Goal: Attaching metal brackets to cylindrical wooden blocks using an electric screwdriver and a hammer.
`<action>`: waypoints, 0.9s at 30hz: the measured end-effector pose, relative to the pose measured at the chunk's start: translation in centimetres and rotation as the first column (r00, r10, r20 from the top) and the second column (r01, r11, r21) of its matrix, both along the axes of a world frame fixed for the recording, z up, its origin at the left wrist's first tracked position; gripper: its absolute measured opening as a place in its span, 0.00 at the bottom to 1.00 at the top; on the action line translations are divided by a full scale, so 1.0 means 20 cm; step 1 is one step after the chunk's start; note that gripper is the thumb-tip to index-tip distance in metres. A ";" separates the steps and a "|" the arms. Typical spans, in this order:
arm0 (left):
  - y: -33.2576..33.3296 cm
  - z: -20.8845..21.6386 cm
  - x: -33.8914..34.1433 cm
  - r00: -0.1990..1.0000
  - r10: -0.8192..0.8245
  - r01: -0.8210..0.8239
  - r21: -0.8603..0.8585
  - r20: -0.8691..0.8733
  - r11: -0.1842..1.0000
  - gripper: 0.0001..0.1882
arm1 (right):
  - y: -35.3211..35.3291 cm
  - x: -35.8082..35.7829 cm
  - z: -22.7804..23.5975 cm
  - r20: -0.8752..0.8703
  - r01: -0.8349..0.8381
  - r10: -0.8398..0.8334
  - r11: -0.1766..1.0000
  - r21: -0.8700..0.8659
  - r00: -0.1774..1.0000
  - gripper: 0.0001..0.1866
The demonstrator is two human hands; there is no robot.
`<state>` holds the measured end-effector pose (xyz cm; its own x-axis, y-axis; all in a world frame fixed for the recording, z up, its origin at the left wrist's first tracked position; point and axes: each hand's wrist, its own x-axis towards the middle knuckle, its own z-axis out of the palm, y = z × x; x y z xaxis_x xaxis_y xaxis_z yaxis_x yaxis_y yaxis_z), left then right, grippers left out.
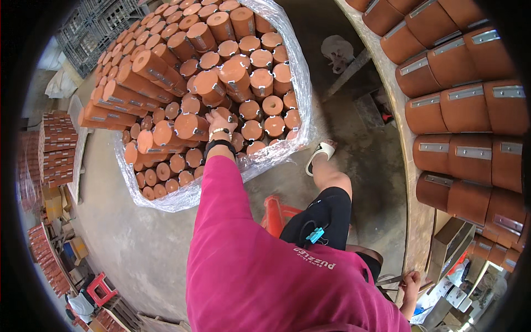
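Note:
Terracotta cylinders (251,130) with small metal clips on their rims stand packed in a large load wrapped in clear plastic film (301,72). Reaching into the load's near side, my left hand (220,122) has its fingers curled on a terracotta cylinder (228,114), partly hidden by the hand. Just left of it, another cylinder (191,126) juts above the lower ones. Far to the right, low by the shelf edge, my right hand (410,283) is closed on a grey blade-like tool (390,280); its exact kind is unclear.
On the right, a wooden-edged shelf (406,166) carries rows of terracotta pieces (467,108) with metal plates. A red plastic stool (272,216) stands in front of my legs, another red stool (101,289) at lower left. More stacked terracotta (58,146) sits at left. A white bag (337,52) lies beyond.

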<state>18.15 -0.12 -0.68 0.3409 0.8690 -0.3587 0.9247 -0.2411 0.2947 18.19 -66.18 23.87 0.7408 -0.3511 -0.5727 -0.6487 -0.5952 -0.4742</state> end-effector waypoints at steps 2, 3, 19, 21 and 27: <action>0.01 0.00 0.01 1.000 0.001 -0.001 -0.016 -0.029 1.000 0.51 | -0.06 0.00 -0.05 -0.012 -0.009 0.008 0.999 -0.044 1.000 0.05; 0.01 0.04 0.01 0.999 0.002 -0.003 -0.027 -0.055 1.000 0.52 | -0.16 -0.01 -0.11 0.016 -0.073 0.075 0.992 -0.106 0.997 0.05; -0.72 0.64 -0.10 0.834 -0.526 0.529 0.027 0.164 0.848 0.35 | -0.11 0.06 -0.06 0.025 -0.162 0.160 0.982 0.096 0.987 0.08; -0.83 0.77 -0.10 0.726 -0.624 0.632 0.079 0.288 0.771 0.35 | -0.12 0.05 -0.02 -0.002 -0.161 0.163 0.978 0.136 0.987 0.08; -1.21 1.39 -0.01 0.355 -0.839 0.874 0.172 0.412 0.454 0.38 | -0.23 -0.06 0.12 0.048 -0.232 0.228 0.967 0.102 0.973 0.03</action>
<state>17.98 -24.41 27.19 0.9995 0.0013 -0.0305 0.0194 -0.7973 0.6033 16.98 -70.68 26.37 0.8148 -0.1078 -0.5696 -0.4821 -0.6716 -0.5626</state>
